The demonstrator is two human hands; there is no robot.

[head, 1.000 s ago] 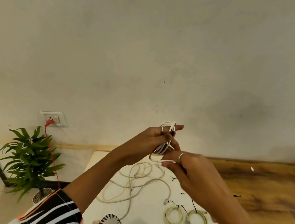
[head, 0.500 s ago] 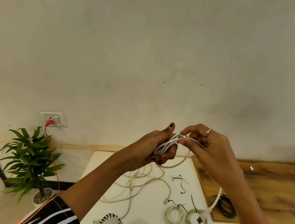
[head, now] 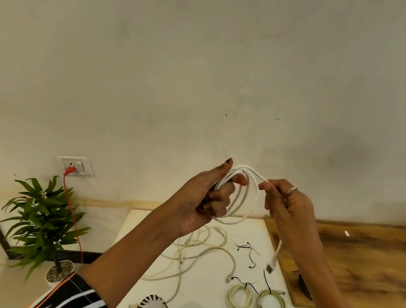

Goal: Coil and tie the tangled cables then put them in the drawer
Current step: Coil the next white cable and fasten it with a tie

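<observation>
Head view: the only view; it looks forward and down over both raised hands, with a wall behind.
Left hand [head: 213, 196]: fingers curled round one side of the white cable coil [head: 239, 196], thumb up — it serves as the former that keeps the loops stacked and equal.
Right hand [head: 285, 210]: pinches the running strand at the coil's top, probably to lay on one more turn; the grip sits close to the coil so the loop stays tight.
Free end [head: 270, 267]: hangs below the right hand with its plug just above the tabletop [head: 205, 290]; little length appears left to wind.
Task stage (judgement): coiling nearly done, tying not yet begun.
Loose black ties [head: 249, 249]: lying just beside the work, near the hands, presumably so one can be taken up without letting go of the coil.
Finished coils [head: 240, 298]: two small cream coils side by side near the front edge, each bound with a black tie — set apart from the undone work.
Tangled cables [head: 197, 250]: a slack cream heap under the left forearm, not yet coiled.
Wooden board [head: 362, 263]: to the right; a dark object at its near edge is mostly hidden by the right arm.
Containers: the drawer cannot be clearly identified, so its contents cannot be told.
Surroundings: a potted plant [head: 40, 223] beside a wall socket [head: 75, 165] with a red cord plugged in.
</observation>
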